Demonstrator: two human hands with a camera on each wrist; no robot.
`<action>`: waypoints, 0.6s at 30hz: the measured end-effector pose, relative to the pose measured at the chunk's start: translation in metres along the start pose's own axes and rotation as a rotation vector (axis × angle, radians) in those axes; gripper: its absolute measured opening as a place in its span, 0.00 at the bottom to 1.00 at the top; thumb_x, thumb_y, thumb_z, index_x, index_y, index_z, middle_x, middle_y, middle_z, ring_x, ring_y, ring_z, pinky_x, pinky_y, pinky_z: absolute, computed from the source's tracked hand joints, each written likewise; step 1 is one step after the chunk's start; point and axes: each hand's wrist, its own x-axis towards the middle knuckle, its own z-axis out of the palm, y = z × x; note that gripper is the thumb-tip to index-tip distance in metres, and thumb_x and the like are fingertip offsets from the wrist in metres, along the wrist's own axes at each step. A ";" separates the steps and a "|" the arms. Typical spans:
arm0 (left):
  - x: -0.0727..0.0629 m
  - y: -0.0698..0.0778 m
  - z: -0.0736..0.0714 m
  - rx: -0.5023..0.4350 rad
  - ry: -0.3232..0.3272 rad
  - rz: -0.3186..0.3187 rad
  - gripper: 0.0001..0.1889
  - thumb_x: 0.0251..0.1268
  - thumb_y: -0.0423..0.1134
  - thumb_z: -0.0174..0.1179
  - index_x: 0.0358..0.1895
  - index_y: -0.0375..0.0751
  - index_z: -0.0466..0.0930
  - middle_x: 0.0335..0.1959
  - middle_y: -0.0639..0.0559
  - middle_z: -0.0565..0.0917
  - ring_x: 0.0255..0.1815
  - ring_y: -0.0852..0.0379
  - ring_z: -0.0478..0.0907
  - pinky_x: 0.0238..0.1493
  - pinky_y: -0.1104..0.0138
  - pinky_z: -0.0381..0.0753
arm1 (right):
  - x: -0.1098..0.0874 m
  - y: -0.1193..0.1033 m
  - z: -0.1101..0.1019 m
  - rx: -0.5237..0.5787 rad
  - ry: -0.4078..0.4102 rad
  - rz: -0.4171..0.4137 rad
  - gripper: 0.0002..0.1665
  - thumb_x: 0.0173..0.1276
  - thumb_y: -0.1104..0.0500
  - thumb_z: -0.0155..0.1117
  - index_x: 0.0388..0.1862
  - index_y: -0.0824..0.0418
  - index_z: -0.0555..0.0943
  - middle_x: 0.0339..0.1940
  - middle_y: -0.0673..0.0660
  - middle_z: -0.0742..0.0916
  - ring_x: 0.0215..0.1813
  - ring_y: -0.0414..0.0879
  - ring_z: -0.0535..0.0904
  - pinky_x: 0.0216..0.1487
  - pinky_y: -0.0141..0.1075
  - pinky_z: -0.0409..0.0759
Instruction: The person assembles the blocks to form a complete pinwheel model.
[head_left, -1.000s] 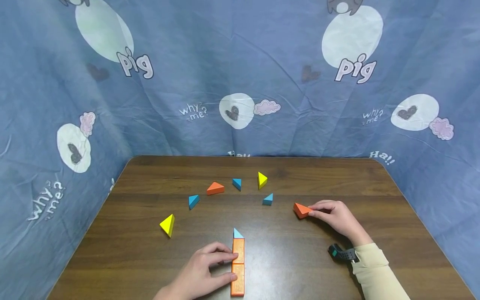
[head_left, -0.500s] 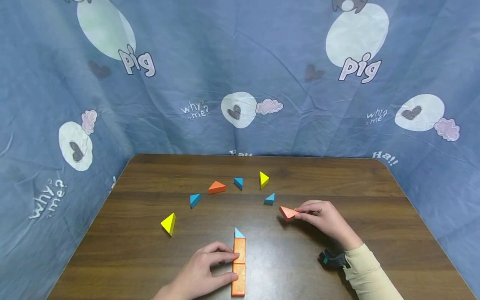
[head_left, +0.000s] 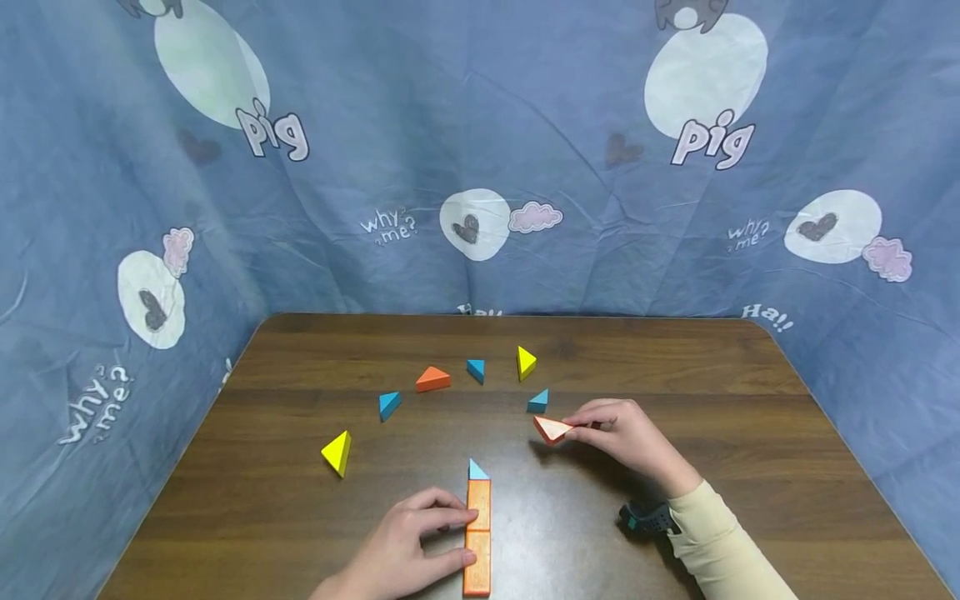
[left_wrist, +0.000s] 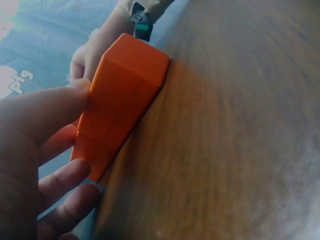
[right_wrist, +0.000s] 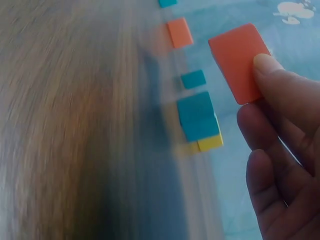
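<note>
Two orange rectangular blocks [head_left: 477, 537] lie end to end in a line on the table, with a light blue triangular block [head_left: 477, 470] at their far end. My left hand [head_left: 412, 537] rests against their left side, thumb on the near block and a fingertip on the far one. In the left wrist view the thumb lies along the orange block [left_wrist: 120, 95] and the other fingers are spread loosely. My right hand [head_left: 626, 437] pinches an orange triangular block [head_left: 552, 429] by one corner, above the table. The right wrist view shows the thumb on the held triangular block's flat side [right_wrist: 235, 65].
Behind stand a blue triangular block [head_left: 537, 402], a yellow one [head_left: 526, 363], a second blue one [head_left: 476, 370], an orange one [head_left: 432, 380] and another blue one [head_left: 388, 405]. A second yellow one [head_left: 337, 454] lies left. A patterned blue cloth [head_left: 390, 167] hangs behind the table.
My right hand has carried the orange triangular block leftward, off the table, toward the row of orange blocks. My left hand stays in place against that row.
</note>
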 end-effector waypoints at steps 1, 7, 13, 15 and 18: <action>-0.001 0.000 0.000 0.002 0.002 0.000 0.19 0.59 0.57 0.69 0.53 0.62 0.86 0.47 0.72 0.77 0.45 0.69 0.76 0.46 0.68 0.77 | 0.002 -0.001 0.002 0.000 -0.008 -0.003 0.08 0.61 0.56 0.75 0.41 0.48 0.90 0.37 0.39 0.87 0.38 0.37 0.82 0.36 0.33 0.80; -0.002 -0.001 0.002 0.020 0.023 0.025 0.19 0.59 0.56 0.70 0.53 0.60 0.86 0.47 0.71 0.77 0.45 0.69 0.76 0.46 0.69 0.77 | 0.011 -0.007 0.012 0.007 -0.041 -0.013 0.08 0.63 0.54 0.74 0.41 0.47 0.90 0.37 0.38 0.86 0.38 0.36 0.82 0.37 0.33 0.80; 0.000 -0.001 0.001 0.012 0.011 0.022 0.19 0.59 0.57 0.69 0.53 0.61 0.86 0.47 0.71 0.77 0.45 0.69 0.76 0.46 0.68 0.77 | 0.019 -0.011 0.020 0.012 -0.066 -0.030 0.08 0.64 0.53 0.73 0.42 0.48 0.90 0.38 0.40 0.87 0.39 0.37 0.82 0.39 0.35 0.80; 0.000 -0.001 0.001 0.009 0.012 0.031 0.19 0.59 0.56 0.69 0.53 0.60 0.86 0.47 0.71 0.77 0.45 0.69 0.76 0.46 0.68 0.77 | 0.022 -0.013 0.023 0.007 -0.075 -0.041 0.08 0.64 0.53 0.73 0.42 0.48 0.90 0.38 0.40 0.87 0.40 0.37 0.82 0.39 0.35 0.81; 0.000 -0.001 0.000 0.008 0.016 0.038 0.19 0.59 0.56 0.70 0.53 0.59 0.86 0.47 0.70 0.77 0.45 0.69 0.76 0.46 0.69 0.77 | 0.027 -0.014 0.029 0.003 -0.080 -0.078 0.08 0.63 0.53 0.73 0.42 0.49 0.90 0.39 0.41 0.87 0.41 0.37 0.82 0.40 0.36 0.81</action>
